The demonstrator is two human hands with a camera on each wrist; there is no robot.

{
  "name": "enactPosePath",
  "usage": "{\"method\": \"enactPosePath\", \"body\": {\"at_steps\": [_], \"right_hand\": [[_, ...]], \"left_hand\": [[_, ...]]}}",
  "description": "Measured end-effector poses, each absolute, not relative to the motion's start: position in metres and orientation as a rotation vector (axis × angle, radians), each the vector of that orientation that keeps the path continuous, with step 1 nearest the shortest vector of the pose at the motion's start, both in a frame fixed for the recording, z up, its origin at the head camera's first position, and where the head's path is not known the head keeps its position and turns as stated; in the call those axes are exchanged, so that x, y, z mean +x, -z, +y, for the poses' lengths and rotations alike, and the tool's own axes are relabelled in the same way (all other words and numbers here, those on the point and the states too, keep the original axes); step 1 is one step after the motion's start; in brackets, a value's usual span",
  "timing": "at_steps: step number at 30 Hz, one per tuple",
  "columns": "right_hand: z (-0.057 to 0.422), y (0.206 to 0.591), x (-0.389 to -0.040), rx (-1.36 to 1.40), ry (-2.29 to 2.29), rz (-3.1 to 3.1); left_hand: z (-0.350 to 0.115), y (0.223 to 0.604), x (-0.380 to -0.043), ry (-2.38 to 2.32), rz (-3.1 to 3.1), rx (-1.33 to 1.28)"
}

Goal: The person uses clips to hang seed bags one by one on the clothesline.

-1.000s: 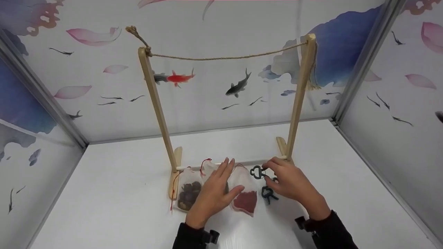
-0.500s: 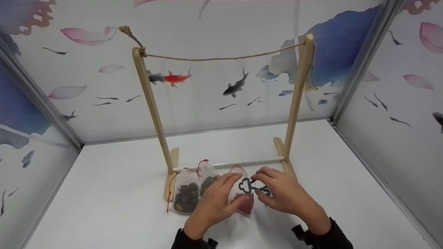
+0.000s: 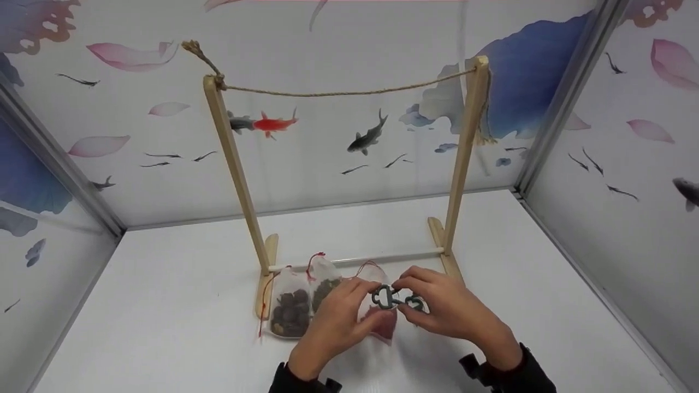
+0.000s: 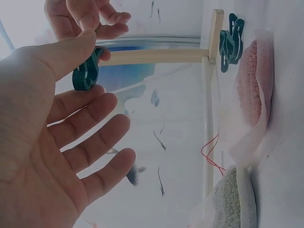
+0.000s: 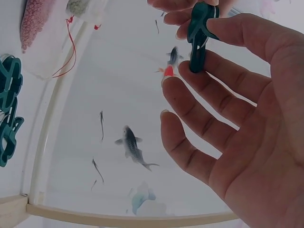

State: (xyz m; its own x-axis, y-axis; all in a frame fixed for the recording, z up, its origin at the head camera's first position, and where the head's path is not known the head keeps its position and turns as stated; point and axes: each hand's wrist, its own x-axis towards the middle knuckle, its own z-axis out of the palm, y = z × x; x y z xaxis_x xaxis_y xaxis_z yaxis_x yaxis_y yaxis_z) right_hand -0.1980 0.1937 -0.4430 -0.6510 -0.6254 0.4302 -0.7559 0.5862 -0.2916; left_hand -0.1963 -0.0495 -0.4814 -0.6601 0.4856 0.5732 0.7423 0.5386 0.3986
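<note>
A dark green clothespin (image 3: 389, 297) is held in the air in front of the wooden rack. My right hand (image 3: 450, 305) pinches it between thumb and fingers. From the other side, my left hand (image 3: 341, 311) has its thumb and forefinger on the same clothespin (image 4: 86, 73), its other fingers spread loosely. In the right wrist view the clothespin (image 5: 202, 35) hangs between both hands' fingertips. Below the hands lies a mesh drawstring bag of reddish-pink grains (image 3: 386, 326); more green clothespins (image 4: 232, 43) lie beside it.
A wooden rack (image 3: 235, 164) with a sagging twine rope (image 3: 338, 94) and a white lower crossbar (image 3: 393, 256) stands behind. Left of the hands lie a bag of dark round pieces (image 3: 291, 314) and a bag of greenish bits (image 3: 324, 286). Printed walls enclose the white table (image 3: 164, 305).
My right hand has brought the clothespin left and down to my left hand. My left thumb and forefinger have closed toward it, reaching its near end.
</note>
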Motion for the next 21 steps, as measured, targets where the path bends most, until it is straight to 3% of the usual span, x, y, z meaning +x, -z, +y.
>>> {"method": "enactPosePath", "body": {"at_steps": [14, 21], "right_hand": [[0.1930, 0.4412, -0.1996, 1.206, -0.735, -2.471], [0.1990, 0.4389, -0.1998, 1.106, -0.753, -2.511]], "left_hand": [[-0.0509, 0.4780, -0.1970, 0.910, -2.294, -1.018], [-0.0574, 0.4722, -0.1981, 0.970, -2.270, -0.979]]}}
